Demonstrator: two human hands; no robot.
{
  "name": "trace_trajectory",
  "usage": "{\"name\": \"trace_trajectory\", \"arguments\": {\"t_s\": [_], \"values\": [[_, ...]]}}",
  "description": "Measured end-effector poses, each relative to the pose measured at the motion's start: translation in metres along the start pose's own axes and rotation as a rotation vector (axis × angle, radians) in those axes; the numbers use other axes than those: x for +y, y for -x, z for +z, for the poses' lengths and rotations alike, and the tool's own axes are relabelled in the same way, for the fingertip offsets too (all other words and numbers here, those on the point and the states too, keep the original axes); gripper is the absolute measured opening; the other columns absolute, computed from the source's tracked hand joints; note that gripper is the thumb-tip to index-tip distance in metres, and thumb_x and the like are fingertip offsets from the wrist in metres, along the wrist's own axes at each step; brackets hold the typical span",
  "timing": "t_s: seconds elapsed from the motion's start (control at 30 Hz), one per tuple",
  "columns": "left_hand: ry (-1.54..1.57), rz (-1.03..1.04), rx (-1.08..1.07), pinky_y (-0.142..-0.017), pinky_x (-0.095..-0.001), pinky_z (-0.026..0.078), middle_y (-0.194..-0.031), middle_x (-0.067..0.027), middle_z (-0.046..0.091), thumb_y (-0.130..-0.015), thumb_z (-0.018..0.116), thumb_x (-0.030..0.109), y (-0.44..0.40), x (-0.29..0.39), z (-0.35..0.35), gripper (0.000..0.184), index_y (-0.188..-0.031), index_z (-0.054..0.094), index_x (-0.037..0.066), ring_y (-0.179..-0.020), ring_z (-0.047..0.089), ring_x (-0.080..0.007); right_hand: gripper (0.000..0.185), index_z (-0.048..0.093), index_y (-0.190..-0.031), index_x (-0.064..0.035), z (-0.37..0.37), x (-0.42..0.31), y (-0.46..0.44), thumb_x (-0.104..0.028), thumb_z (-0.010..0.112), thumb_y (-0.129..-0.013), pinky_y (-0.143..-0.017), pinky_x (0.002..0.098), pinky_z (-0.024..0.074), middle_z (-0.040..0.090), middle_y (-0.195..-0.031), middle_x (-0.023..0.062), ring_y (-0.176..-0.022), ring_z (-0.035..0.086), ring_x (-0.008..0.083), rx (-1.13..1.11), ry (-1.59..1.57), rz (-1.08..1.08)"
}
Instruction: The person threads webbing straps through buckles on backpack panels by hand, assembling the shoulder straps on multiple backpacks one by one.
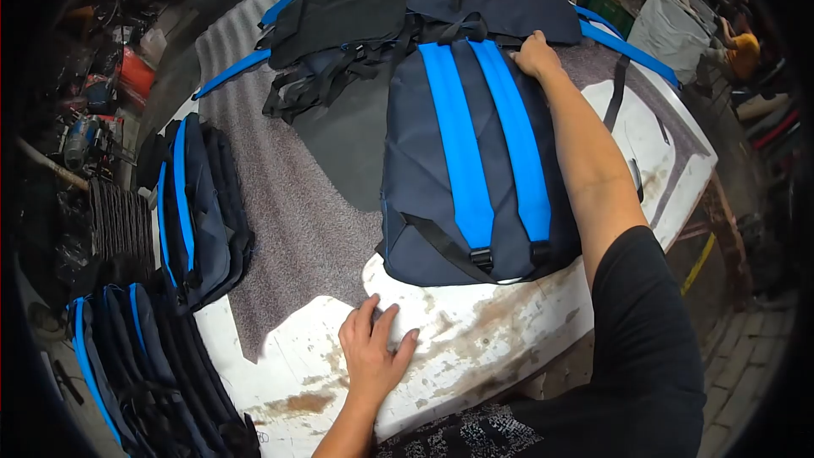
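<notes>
A dark navy backpack (407,161) lies on the table with its two bright blue shoulder straps (458,144) facing up. Black webbing and buckles hang at the straps' lower ends. At the backpack's upper right corner is my right hand (539,56), fingers bent in, beside the edge of a dark fabric panel (500,8). What it pinches there is hidden. My left hand (371,349) rests on the white tabletop (475,339) below the backpack, fingers spread and holding nothing.
More dark pieces with blue straps (339,13) and tangled black webbing (331,80) lie at the far side. A grey textured cloth (280,203) covers the table's left part. Stacked backpacks (203,212) stand at the left edge, with several more (144,365) below. A person (743,51) is at far right.
</notes>
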State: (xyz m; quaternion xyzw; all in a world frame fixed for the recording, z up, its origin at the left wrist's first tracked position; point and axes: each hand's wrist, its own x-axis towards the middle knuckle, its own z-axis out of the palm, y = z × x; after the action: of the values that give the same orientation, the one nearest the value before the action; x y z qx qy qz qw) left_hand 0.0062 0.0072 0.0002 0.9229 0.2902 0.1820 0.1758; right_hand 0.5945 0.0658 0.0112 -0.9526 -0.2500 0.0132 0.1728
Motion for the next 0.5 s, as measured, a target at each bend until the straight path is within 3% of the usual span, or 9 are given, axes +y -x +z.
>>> {"name": "trace_trajectory", "arguments": {"t_s": [0.2,0.3,0.33,0.47,0.5], "values": [[0.007,-0.002,0.005,-0.104,-0.0478,0.037,-0.136,-0.0181,0.053,-0.075,0.08,0.022,0.0,0.001,0.0,0.048,-0.118,0.067,0.004,-0.122,0.048,-0.0366,0.082,0.048,-0.139,0.0104,-0.046,-0.016,0.004,-0.046,0.074,-0.085,-0.11,0.0471,0.0416,0.032,-0.158,0.0231,-0.132,0.05,0.0431,0.151,-0.012,-0.195],[0.026,-0.008,0.013,-0.105,-0.0475,0.036,-0.137,-0.0177,0.053,-0.075,0.08,0.022,0.0,-0.001,-0.001,0.048,-0.118,0.067,0.004,-0.123,0.048,-0.0365,0.089,0.051,-0.134,0.0117,-0.084,-0.027,0.008,-0.056,0.072,-0.08,-0.108,0.0432,0.0428,0.049,-0.144,0.0252,-0.129,0.052,0.0424,0.313,-0.134,-0.39],[0.031,-0.011,0.017,-0.105,-0.0475,0.036,-0.137,-0.0175,0.053,-0.075,0.08,0.022,0.001,-0.001,0.0,0.048,-0.118,0.067,0.004,-0.123,0.048,-0.0365,0.088,0.052,-0.133,0.011,-0.103,-0.036,0.02,-0.055,0.073,-0.078,-0.107,0.0431,0.0429,0.052,-0.141,0.0251,-0.128,0.053,0.0421,0.25,-0.201,-0.421],[0.038,-0.014,0.041,-0.106,-0.0475,0.036,-0.136,-0.0167,0.053,-0.076,0.08,0.021,0.003,-0.001,0.002,0.046,-0.117,0.068,0.004,-0.123,0.048,-0.0365,0.084,0.052,-0.132,0.0082,-0.12,-0.056,0.123,-0.05,0.076,-0.077,-0.106,0.0438,0.0439,0.052,-0.14,0.025,-0.125,0.055,0.042,0.516,-0.229,-0.736],[0.037,-0.005,0.042,-0.105,-0.0477,0.036,-0.137,-0.0178,0.053,-0.076,0.08,0.022,0.003,-0.002,0.002,0.048,-0.118,0.067,0.004,-0.122,0.049,-0.0361,0.085,0.05,-0.134,0.0087,-0.123,-0.064,0.164,-0.047,0.077,-0.076,-0.105,0.0438,0.045,0.051,-0.141,0.026,-0.126,0.054,0.0422,0.402,-0.285,-0.759]]}}
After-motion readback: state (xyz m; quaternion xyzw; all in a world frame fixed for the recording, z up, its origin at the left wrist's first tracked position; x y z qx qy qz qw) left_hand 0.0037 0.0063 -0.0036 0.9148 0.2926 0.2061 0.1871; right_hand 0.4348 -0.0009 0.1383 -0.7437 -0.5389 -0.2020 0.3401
